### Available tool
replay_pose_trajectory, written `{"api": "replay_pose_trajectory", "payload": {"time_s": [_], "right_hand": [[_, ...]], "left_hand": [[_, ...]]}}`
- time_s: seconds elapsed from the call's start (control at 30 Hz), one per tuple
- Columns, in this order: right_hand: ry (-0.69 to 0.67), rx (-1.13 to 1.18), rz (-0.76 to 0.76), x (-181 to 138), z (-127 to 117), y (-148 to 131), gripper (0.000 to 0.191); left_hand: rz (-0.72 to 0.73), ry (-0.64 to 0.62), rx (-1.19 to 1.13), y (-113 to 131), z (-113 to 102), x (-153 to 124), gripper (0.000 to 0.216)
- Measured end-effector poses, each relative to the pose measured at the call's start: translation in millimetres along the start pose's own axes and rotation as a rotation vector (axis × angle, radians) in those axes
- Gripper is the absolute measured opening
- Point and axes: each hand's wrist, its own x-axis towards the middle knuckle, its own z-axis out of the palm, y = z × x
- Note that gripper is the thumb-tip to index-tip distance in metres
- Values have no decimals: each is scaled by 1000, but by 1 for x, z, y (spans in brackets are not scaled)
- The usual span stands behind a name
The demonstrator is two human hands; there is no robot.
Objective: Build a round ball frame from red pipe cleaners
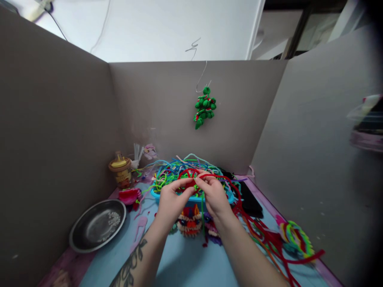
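Observation:
Above a blue basket (158,195), my left hand (174,198) and my right hand (214,195) meet with fingertips close together. Both are pinched on a red pipe cleaner (229,181), which loops behind the fingers and trails off to the right. The exact spot between the fingertips is partly hidden. Tangled green, blue and other coloured pipe cleaners (167,169) heap over the basket. Just below my hands sits an orange and cream fuzzy figure (190,223), with a purple one (213,231) beside it, partly covered by my right wrist.
A metal bowl (95,227) with small pale bits stands left, near a pink clip-shaped piece (139,231) and a brown-lidded cup (121,171). Red pipe cleaners (273,239), a black flat object (251,199) and a yellow-green coil (296,239) lie right. A green ornament (205,107) hangs behind. Grey panels surround the table.

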Motion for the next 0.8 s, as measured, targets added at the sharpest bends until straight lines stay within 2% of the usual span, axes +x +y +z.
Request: {"api": "replay_pose_trajectory", "payload": {"time_s": [0.13,0.27,0.43,0.5,0.53,0.7,0.73,0.8], "right_hand": [[8,75,120,-2,5,3,21],[-44,66,174,-4,5,3,29],[-230,-270,103,-7,-8,-19,35],[-293,-378,39,-7,-17,-31,27],[-292,-401,8,-6,-22,-35,25],[7,-394,-85,9,-44,-33,27],[13,-413,-60,13,-47,-28,29],[-58,-497,28,19,-53,-18,35]], "left_hand": [[14,32,5,-1,0,0,20],[9,65,-4,-6,-3,1,22],[-30,183,-37,-9,-17,9,26],[-35,229,-57,-10,-24,13,28],[-38,250,-71,-10,-27,14,28],[-27,302,-139,-12,-38,18,30],[-20,310,-147,-12,-39,18,31],[-17,333,-165,-12,-41,18,31]]}}
